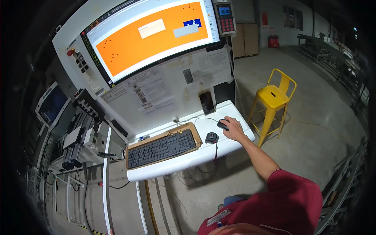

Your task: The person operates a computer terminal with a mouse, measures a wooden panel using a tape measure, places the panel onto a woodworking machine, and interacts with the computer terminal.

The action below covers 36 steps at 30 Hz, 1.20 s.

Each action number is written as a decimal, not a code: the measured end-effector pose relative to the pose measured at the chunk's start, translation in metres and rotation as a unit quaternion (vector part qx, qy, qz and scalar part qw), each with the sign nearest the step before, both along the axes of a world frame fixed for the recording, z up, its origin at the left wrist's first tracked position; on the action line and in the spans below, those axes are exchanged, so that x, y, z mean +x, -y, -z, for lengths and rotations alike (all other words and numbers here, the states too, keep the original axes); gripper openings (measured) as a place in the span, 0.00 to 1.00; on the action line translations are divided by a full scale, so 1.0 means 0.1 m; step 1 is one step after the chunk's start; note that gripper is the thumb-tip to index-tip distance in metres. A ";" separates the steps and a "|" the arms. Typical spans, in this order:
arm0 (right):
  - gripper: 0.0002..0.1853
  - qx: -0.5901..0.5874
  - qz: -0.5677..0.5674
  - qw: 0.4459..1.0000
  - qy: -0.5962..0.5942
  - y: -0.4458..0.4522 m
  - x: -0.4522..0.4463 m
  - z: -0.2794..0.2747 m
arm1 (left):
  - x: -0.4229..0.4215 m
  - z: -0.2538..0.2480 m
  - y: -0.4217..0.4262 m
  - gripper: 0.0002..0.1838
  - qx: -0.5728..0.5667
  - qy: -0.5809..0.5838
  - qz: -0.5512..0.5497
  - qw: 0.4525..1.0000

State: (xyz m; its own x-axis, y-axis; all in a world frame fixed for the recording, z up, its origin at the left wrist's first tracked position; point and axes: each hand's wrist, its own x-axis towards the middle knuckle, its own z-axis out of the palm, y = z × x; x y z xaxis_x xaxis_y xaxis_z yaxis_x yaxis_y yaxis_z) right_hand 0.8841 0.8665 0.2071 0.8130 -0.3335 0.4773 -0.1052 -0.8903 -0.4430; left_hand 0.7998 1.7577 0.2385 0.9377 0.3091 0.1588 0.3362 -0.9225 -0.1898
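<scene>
The left hand was not visible, so nothing could be told of its fingers. Toward the left of the white worktop [229, 147], the keyboard [162, 149] sat in a shallow brown tray [198, 138]; a careless reach there might have pressed a key by accident, with message boxes open on the screen [129, 55] above. Farther right, the thin cable [201, 117] curved across the far part of the worktop, in front of the phone [206, 103] that leaned upright against the panel. A sharp tug on that cable could have caught the phone's foot and made it slip. The tape measure [212, 137] stood nearer, between the tray and the mouse [222, 125], its strap [216, 150] hanging over the near edge; a snag on the strap might have dragged it off, and a wide leftward sweep of the mouse could have bumped it.

The mouse lay on the right part of the worktop, under the right hand [234, 129]. Its fingers [228, 120] were curled over it, holding it against the surface, while its dark left side showed beyond them. The worktop's right edge was near, so a long rightward stroke risked running out of room.
</scene>
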 end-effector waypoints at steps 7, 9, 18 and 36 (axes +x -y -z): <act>0.27 -0.007 0.007 1.000 -0.014 -0.02 0.00 -0.01 | -0.06 -0.29 0.28 0.19 -0.056 -0.018 0.007 0.998; 0.28 -0.010 0.013 1.000 -0.012 -0.02 0.00 0.00 | -0.09 -0.36 0.40 0.20 -0.066 -0.029 -0.032 0.997; 0.27 -0.018 0.025 0.999 -0.015 -0.01 0.01 0.04 | -0.07 -0.38 0.43 0.32 -0.076 -0.025 -0.066 0.995; 0.27 -0.020 0.018 1.000 -0.016 -0.01 0.03 0.05 | 0.06 0.16 -0.10 0.36 -0.153 0.120 -0.036 0.980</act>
